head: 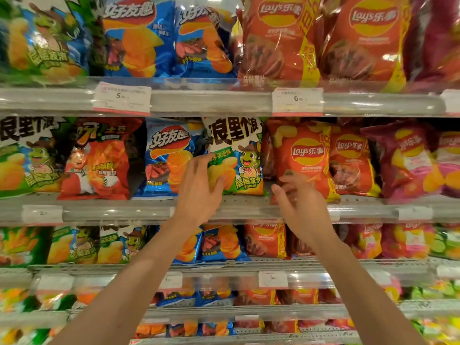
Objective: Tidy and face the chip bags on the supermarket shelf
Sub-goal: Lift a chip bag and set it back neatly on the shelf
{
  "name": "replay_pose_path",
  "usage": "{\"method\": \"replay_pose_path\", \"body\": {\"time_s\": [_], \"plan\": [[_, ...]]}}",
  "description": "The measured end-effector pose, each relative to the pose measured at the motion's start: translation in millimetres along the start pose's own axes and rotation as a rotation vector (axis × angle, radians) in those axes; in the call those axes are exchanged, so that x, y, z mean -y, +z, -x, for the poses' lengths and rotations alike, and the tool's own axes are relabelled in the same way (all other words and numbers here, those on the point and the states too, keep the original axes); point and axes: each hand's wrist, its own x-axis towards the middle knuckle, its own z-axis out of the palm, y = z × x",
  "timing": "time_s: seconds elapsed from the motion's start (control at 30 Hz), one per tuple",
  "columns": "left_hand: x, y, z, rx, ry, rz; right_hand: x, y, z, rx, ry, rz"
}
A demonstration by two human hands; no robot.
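Note:
A white and green chip bag with a cartoon frog [239, 155] stands upright on the middle shelf [119, 215], between a blue bag [166, 158] and an orange Lay's bag [303, 155]. My left hand [199, 192] grips the frog bag's lower left edge, thumb on its front. My right hand [301, 202] hovers with fingers spread just in front of the Lay's bag's lower part, holding nothing; it is slightly blurred.
Rows of chip bags fill the upper shelf [211, 100] and the lower shelves [249, 270]. Price tags [297, 102] hang on the shelf rails. A red bag [97, 160] and purple bags [408, 160] flank the middle row.

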Motion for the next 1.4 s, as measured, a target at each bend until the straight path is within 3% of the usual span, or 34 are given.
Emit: {"method": "replay_pose_path", "body": {"time_s": [0.17,0.3,0.8,1.03,1.4], "plan": [[0,13,-21,0.071,-0.095,0.027,28,31,-53,0.061,0.007,-0.070],[1,15,-24,0.099,-0.114,0.075,34,53,-69,0.186,0.165,-0.211],[-9,-7,-30,0.037,-0.105,0.438,30,32,-83,0.063,0.182,-0.455],[-13,-25,-7,-0.028,-0.173,0.560,37,23,-48,0.076,0.187,-0.543],[3,-65,70,0.087,-0.296,0.668,51,41,44,0.121,0.218,-0.636]]}}
